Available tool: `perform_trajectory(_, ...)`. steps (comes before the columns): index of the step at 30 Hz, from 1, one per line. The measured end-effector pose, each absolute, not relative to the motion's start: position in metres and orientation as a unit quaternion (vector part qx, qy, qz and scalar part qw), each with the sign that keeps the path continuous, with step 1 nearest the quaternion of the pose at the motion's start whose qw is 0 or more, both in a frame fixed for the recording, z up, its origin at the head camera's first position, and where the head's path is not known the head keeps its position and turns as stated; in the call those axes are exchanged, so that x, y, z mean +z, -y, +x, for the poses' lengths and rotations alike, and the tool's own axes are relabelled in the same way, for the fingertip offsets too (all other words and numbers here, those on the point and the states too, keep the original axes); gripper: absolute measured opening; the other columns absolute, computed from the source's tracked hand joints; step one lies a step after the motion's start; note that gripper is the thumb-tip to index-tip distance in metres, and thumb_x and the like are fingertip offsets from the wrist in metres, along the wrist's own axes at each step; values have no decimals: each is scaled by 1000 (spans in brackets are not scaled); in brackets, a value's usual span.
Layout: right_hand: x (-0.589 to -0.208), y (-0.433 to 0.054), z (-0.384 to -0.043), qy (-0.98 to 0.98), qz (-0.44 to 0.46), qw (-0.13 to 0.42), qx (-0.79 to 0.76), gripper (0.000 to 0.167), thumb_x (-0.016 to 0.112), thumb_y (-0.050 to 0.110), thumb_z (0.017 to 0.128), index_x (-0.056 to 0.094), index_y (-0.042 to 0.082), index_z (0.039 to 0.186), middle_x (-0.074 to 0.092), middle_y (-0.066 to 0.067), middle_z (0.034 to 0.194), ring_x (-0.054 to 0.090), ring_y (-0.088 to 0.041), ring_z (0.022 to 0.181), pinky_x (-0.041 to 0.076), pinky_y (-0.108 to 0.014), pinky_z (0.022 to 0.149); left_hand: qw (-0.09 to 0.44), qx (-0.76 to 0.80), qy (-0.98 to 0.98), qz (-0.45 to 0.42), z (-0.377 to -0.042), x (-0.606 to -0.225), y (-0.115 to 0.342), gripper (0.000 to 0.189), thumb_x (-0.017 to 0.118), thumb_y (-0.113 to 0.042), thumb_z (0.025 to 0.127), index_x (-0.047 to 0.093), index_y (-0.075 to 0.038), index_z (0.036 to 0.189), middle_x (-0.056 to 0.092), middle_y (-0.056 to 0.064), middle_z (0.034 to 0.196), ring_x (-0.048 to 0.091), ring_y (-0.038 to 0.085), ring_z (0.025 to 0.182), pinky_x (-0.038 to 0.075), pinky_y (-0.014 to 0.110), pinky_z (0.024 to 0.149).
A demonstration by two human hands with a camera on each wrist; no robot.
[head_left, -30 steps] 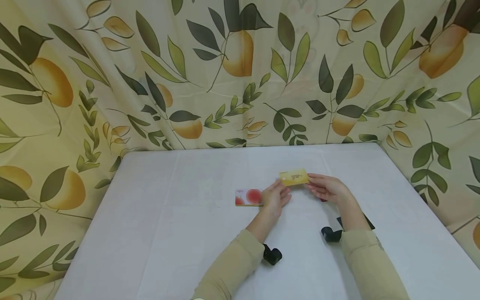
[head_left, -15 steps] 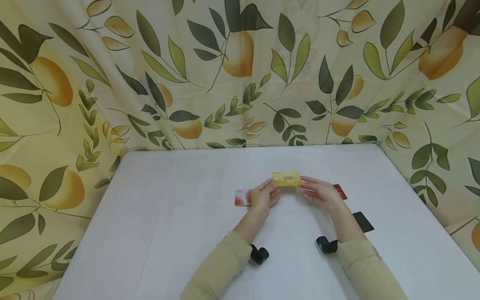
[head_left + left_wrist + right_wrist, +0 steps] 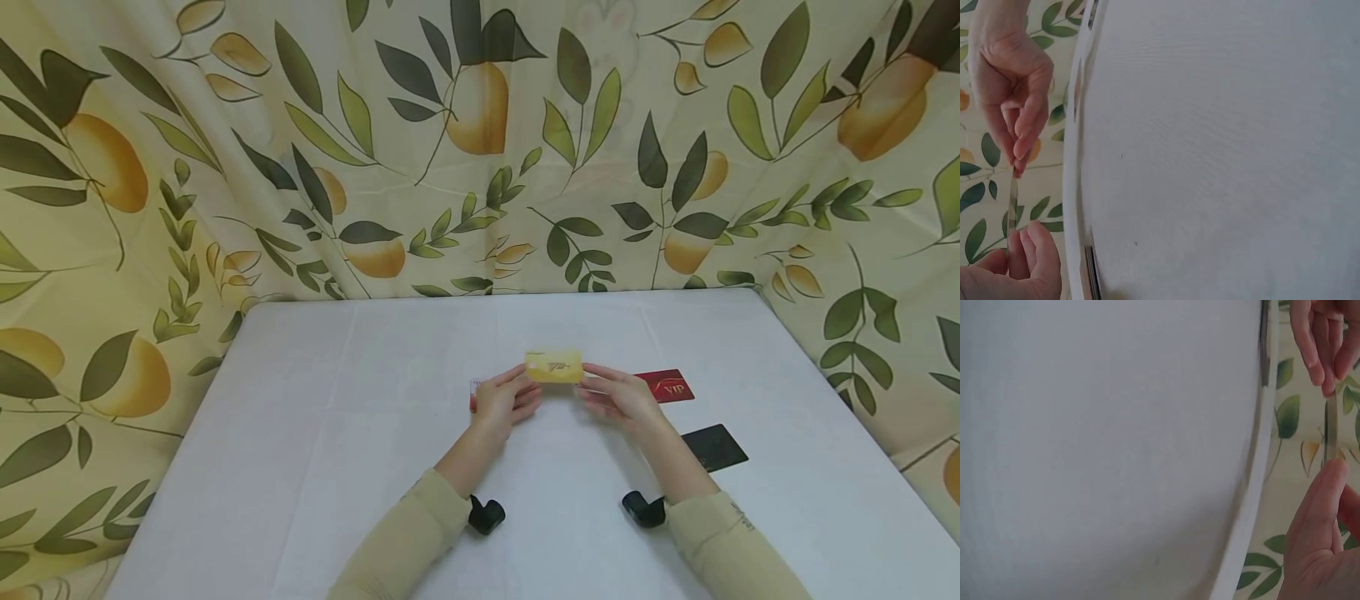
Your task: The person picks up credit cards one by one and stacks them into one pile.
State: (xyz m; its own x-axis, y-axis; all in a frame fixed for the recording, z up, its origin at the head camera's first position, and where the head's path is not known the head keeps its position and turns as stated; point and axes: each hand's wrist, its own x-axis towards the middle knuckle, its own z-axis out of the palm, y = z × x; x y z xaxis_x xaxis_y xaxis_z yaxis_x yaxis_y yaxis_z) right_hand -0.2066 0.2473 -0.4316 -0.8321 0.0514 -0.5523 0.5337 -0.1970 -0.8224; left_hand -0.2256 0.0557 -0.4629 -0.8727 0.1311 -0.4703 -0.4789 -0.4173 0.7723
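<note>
A yellow card is held above the table between both hands. My left hand pinches its left edge, and my right hand pinches the right one. Seen nearly edge-on in the left wrist view, the card spans the gap between the two sets of fingertips. Below and behind the left hand, a white and red card lies on the table, mostly hidden. Right of the right hand lies a red card marked VIP. Nearer to me, a black card is partly covered by the right forearm.
The cards lie on a white-covered table. A curtain printed with fruit and leaves hangs behind its far edge. Black wrist-worn devices sit at the left cuff and the right cuff.
Both hands have moved left and slightly nearer with the yellow card. The red and black cards have come into fuller view, while the left hand now covers most of the white and red card.
</note>
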Motion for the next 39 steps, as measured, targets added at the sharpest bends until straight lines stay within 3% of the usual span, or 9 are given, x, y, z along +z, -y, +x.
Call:
perform_trajectory(19,-445,-200,-199,-622,236,154,-730,45,60,11,88,49,5,131,69,-4,92,68,-15,80,55,-27,69,174,784,-568,-180,-216,-470,-9,31,61,-5,85,62,-4,116,69,15,90,67,16,68,56,34,70)
perform_trajectory(29,-451,-178,-200,-604,255,174,-735,44,61,6,86,51,4,128,70,-6,80,67,-14,69,56,-26,62,169,769,-584,-196,-213,-471,12,30,62,-4,84,63,-2,114,69,14,85,66,15,65,56,33,65)
perform_trajectory(39,-454,-167,-204,-609,262,186,-725,42,61,6,86,53,4,127,70,-8,81,67,-14,66,56,-26,61,169,761,-593,-202,-214,-474,20,31,59,-1,84,61,1,115,69,16,85,66,16,61,57,31,60)
